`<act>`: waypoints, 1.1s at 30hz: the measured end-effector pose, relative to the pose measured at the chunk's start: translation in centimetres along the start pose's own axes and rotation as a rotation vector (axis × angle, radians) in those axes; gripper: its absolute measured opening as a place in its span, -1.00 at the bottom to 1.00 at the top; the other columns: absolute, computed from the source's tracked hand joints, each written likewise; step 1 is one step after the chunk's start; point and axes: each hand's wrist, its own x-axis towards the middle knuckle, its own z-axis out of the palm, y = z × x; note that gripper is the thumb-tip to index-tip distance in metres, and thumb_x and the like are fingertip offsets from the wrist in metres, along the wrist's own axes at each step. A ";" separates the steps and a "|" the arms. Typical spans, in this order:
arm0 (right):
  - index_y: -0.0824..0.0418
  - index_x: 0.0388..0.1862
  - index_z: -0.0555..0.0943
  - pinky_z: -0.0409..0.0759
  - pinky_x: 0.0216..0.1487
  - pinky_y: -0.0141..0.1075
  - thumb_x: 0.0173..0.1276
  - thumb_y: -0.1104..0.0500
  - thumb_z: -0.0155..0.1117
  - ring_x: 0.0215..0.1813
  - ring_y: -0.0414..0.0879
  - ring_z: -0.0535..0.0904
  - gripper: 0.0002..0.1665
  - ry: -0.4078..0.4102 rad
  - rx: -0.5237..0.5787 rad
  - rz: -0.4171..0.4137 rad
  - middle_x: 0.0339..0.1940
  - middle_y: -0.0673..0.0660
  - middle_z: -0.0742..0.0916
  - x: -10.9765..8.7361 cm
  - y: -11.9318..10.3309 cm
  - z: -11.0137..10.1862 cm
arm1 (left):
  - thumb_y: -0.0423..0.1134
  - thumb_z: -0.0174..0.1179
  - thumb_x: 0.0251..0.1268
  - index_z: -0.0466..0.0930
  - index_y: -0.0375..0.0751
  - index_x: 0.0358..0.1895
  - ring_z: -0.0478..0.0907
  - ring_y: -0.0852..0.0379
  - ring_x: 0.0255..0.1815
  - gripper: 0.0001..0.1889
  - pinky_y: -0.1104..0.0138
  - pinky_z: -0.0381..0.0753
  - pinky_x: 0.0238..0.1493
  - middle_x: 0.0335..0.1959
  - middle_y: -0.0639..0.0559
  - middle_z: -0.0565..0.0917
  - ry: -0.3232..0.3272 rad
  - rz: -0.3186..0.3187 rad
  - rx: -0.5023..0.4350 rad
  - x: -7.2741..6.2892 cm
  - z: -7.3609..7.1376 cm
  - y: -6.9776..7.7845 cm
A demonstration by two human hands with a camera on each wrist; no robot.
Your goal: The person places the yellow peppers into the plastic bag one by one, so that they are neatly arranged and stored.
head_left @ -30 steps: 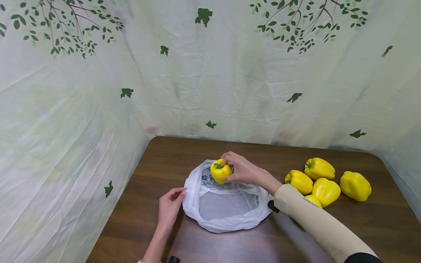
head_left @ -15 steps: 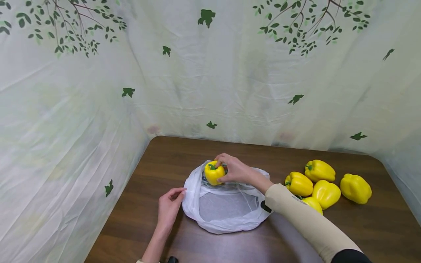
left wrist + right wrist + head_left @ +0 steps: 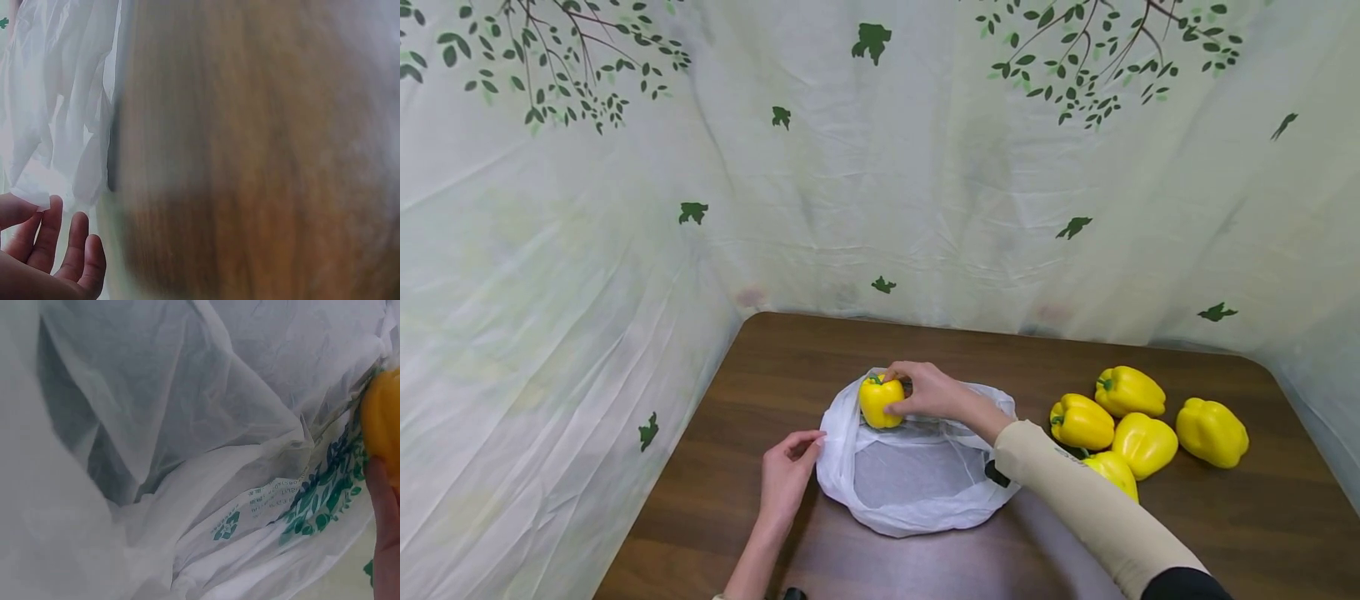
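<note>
A white plastic bag [image 3: 917, 521] with its mouth spread wide sits on the brown table. My right hand [image 3: 928, 392] grips a yellow bell pepper [image 3: 877, 404] just inside the bag's far left rim, stem facing up and left. In the right wrist view, a finger lies against the pepper [image 3: 382, 425] at the right edge, beside green print on the bag [image 3: 250, 506]. My left hand [image 3: 786, 475] pinches the bag's left rim between thumb and fingertips. The left wrist view shows that pinch on the thin plastic [image 3: 62, 125], the other fingers of the hand [image 3: 53, 250] loosely bent.
Several yellow bell peppers [image 3: 1145, 444] lie in a group on the right of the table [image 3: 1037, 550]; the right sleeve [image 3: 1090, 500] partly covers the nearest one. A white curtain [image 3: 925, 183] with printed leaves hangs behind the table and along its left side.
My right hand has carried the pepper a little left and down toward the bag's left rim. The left hand keeps its place on the rim.
</note>
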 end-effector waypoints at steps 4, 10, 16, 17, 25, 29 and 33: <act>0.11 0.13 0.56 0.58 0.02 -0.29 0.25 0.01 0.42 -0.06 -0.09 0.60 -0.51 -0.019 0.000 0.016 0.00 0.03 0.67 0.1 0.0 -0.1 | -0.38 0.27 0.29 0.75 -0.30 -0.16 0.59 0.06 -0.19 -0.87 0.45 0.53 -0.20 -0.21 -0.13 0.72 -0.006 0.002 -0.016 0.0 0.1 0.0; 0.06 0.21 0.55 0.56 0.01 -0.29 0.34 -0.02 0.34 -0.10 -0.11 0.56 -0.51 -0.007 -0.025 0.022 0.03 0.00 0.66 0.1 0.3 0.0 | -0.40 0.28 0.28 0.75 -0.30 -0.18 0.59 0.06 -0.21 -0.88 0.45 0.53 -0.21 -0.23 -0.14 0.72 0.004 0.001 -0.014 0.1 0.1 0.0; -0.03 0.28 0.51 0.51 0.07 -0.26 0.39 -0.08 0.27 -0.06 -0.15 0.52 -0.49 -0.001 -0.064 0.029 0.08 -0.06 0.63 0.0 0.3 0.3 | -0.37 0.27 0.30 0.75 -0.29 -0.16 0.59 0.08 -0.20 -0.87 0.46 0.53 -0.20 -0.20 -0.13 0.72 0.003 -0.002 0.005 0.1 0.1 0.0; -0.03 0.28 0.50 0.51 0.07 -0.25 0.40 -0.08 0.27 -0.06 -0.15 0.52 -0.49 0.002 -0.068 0.027 0.08 -0.06 0.63 0.0 0.3 0.4 | -0.37 0.27 0.30 0.75 -0.29 -0.15 0.59 0.08 -0.20 -0.87 0.46 0.53 -0.19 -0.20 -0.13 0.72 0.002 -0.002 0.006 0.0 0.0 0.1; -0.01 0.31 0.49 0.50 0.09 -0.21 0.41 -0.14 0.23 -0.05 -0.14 0.52 -0.46 0.006 -0.089 0.048 0.09 -0.05 0.64 -0.3 0.1 0.5 | -0.35 0.27 0.31 0.75 -0.27 -0.13 0.58 0.02 -0.16 -0.85 0.46 0.54 -0.16 -0.17 -0.12 0.71 0.002 -0.021 0.009 -0.2 -0.1 0.1; 0.01 0.31 0.48 0.50 0.10 -0.19 0.43 -0.15 0.21 -0.02 -0.14 0.53 -0.45 0.017 -0.085 0.048 0.12 -0.03 0.63 -0.6 0.0 0.6 | -0.32 0.27 0.32 0.75 -0.26 -0.11 0.57 0.03 -0.16 -0.84 0.45 0.54 -0.17 -0.16 -0.10 0.71 0.000 -0.039 0.019 -0.2 -0.2 0.0; 0.03 0.30 0.50 0.54 0.09 -0.22 0.44 -0.08 0.22 0.00 -0.12 0.57 -0.50 0.041 -0.047 0.056 0.15 0.00 0.64 -1.1 0.0 0.4 | -0.31 0.27 0.32 0.74 -0.27 -0.09 0.56 0.02 -0.14 -0.82 0.45 0.53 -0.18 -0.13 -0.13 0.71 -0.005 -0.039 0.006 -0.2 -0.3 0.0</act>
